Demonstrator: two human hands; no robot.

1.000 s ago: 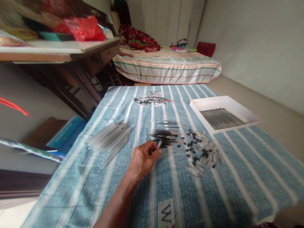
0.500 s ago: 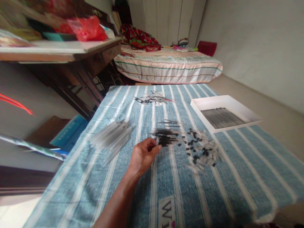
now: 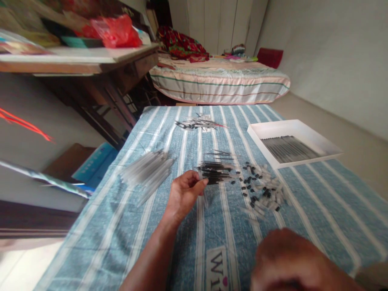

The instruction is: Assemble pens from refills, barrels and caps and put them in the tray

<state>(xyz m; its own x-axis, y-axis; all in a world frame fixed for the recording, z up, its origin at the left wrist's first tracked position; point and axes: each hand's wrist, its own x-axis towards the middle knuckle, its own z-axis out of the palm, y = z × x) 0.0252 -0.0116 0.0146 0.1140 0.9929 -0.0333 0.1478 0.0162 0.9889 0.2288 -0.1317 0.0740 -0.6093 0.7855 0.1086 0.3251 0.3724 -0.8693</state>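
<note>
Pinching a slim translucent piece, the left hand remains at the left end of the dark slender rods, as half a second earlier. Pale tubes lie left, small caps right, unchanged on the cloth-covered bench. Newly in view at lower right: the right hand, blurred; whether it grasps anything cannot be told.

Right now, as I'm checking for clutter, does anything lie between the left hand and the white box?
Yes: black rods lie just right of the left hand; past them, the far edge of the scattered black and clear pieces comes before the white box.
</note>
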